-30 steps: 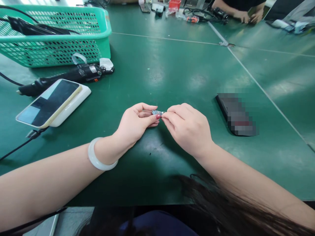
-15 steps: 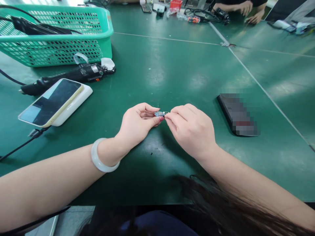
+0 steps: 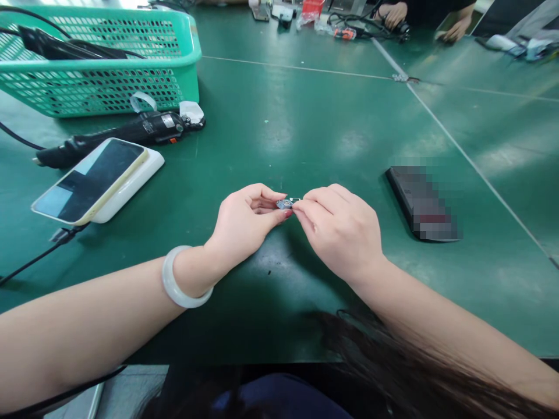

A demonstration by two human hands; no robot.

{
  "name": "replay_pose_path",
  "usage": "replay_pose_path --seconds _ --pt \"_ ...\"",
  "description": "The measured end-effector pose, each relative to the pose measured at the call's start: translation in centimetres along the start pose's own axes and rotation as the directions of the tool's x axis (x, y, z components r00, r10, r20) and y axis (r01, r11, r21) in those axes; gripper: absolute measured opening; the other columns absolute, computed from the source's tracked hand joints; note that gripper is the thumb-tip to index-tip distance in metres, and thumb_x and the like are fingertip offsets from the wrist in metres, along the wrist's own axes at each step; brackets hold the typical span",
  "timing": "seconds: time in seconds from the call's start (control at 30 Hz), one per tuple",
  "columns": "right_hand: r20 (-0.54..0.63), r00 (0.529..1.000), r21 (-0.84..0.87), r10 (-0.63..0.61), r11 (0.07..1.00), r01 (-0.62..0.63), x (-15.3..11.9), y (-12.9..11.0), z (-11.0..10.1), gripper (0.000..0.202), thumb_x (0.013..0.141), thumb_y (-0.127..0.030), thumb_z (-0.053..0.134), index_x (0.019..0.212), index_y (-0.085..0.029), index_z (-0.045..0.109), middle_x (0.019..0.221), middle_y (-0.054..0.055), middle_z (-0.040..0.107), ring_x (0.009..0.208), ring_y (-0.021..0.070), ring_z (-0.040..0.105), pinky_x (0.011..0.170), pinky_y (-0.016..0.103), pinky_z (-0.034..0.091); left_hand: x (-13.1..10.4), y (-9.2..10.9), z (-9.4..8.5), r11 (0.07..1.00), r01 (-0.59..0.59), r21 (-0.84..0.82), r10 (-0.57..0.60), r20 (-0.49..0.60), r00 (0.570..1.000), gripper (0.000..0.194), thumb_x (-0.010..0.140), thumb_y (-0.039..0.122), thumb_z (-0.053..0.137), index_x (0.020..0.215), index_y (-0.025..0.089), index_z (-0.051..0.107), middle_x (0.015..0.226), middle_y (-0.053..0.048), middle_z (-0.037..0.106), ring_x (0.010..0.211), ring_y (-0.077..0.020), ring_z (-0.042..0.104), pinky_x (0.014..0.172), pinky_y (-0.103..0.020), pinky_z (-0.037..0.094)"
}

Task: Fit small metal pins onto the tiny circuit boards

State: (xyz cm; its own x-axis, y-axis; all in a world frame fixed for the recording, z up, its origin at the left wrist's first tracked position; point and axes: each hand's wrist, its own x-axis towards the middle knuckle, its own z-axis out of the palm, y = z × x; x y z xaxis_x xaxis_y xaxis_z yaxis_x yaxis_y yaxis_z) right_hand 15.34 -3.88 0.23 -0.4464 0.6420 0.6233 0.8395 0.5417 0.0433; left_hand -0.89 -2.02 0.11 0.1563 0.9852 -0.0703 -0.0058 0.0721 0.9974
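Note:
Just above the table, my left hand [image 3: 244, 218] pinches a small blue-grey metallic piece [image 3: 285, 204] between thumb and fingers. It is too small for me to name its kind. My right hand [image 3: 343, 227] is closed at the piece's right end, fingertips pressed together. A thin, pale loop [image 3: 295, 199] sticks out between the two hands; what the right fingertips grip is mostly hidden. A pale bangle [image 3: 181, 279] circles my left wrist.
On the left are a green basket [image 3: 131, 73], a black corded power tool [image 3: 126, 131] and a phone [image 3: 91, 180] on a white block. A dark, partly blurred case [image 3: 410, 201] lies right. Across the table [image 3: 305, 128], another person's hands [image 3: 458, 29] are near cables.
The small piece in my left hand has tilted slightly, and more of the pale loop shows. Both my hands stay almost in place. The other person's hands have moved.

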Motion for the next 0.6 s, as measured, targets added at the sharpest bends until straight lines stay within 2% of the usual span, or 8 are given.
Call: replay_pose_path --seconds 0.13,0.27,0.43,0.6 --pt "-0.069 0.996 0.08 0.047 0.996 -0.042 0.0 0.21 0.31 0.021 0.09 -0.017 0.053 0.076 -0.021 0.068 0.076 0.003 0.068 0.07 0.0162 0.056 0.061 0.031 0.042 0.26 -0.18 0.07 0.98 0.092 -0.175 -0.086 0.04 0.996 0.028 0.062 0.019 0.082 0.082 0.014 0.064 0.071 -0.001 0.07 0.066 -0.0123 0.066 0.072 -0.03 0.056" --pt "-0.121 0.981 0.206 0.151 0.971 -0.125 -0.05 0.55 0.69 0.014 0.088 -0.017 0.058 0.081 -0.023 0.069 0.079 0.001 0.071 0.074 0.0155 0.062 0.066 0.029 0.048 0.39 -0.44 0.06 0.947 0.124 -0.295 -0.102 0.09 0.991 0.027 0.065 0.014 0.079 0.085 0.013 0.062 0.073 -0.002 0.071 0.068 -0.0113 0.067 0.073 -0.028 0.056" --pt "-0.098 0.967 0.293 0.236 0.935 -0.199 -0.14 0.79 0.85 0.009 0.085 -0.018 0.062 0.081 -0.023 0.069 0.077 -0.001 0.072 0.076 0.0163 0.065 0.069 0.029 0.051 0.26 -0.56 -0.05 0.938 0.137 -0.32 -0.099 0.13 0.986 0.028 0.067 0.014 0.078 0.088 0.014 0.061 0.076 0.0 0.071 0.071 -0.0095 0.067 0.076 -0.026 0.056" --pt "-0.079 0.968 0.332 0.239 0.922 -0.201 -0.01 0.68 0.54 0.008 0.085 -0.021 0.064 0.08 -0.021 0.07 0.077 0.003 0.073 0.074 0.017 0.065 0.067 0.029 0.051 0.01 0.1 -0.1 0.954 0.143 -0.264 -0.107 0.145 0.984 0.022 0.072 0.014 0.075 0.087 0.016 0.059 0.077 0.003 0.071 0.075 -0.008 0.066 0.08 -0.024 0.055"
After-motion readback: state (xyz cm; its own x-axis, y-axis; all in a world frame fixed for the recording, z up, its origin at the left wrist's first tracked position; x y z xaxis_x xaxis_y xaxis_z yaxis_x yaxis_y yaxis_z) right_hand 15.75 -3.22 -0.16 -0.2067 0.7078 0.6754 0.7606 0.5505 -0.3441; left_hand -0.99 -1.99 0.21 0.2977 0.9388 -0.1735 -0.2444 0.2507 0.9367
